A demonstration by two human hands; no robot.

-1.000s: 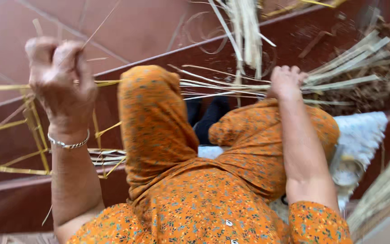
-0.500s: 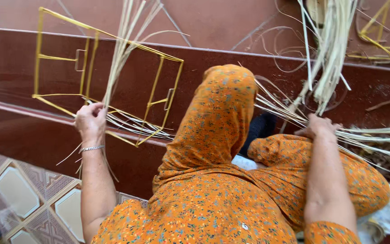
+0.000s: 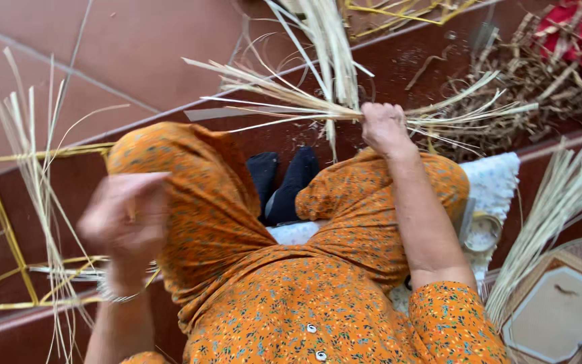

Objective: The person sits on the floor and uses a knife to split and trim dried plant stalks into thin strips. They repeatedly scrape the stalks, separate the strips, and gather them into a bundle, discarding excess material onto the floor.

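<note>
Our right hand grips the straw bundle tight; left hand is blurred by the frame, grip unclear. We'd keep strands taut, probably.

Our left hand has come off the yellow wire frame and is up mid-air, blurred, no strips in it now. Our right hand has closed on the bundle of pale strips, pulling it across our knees.
</note>
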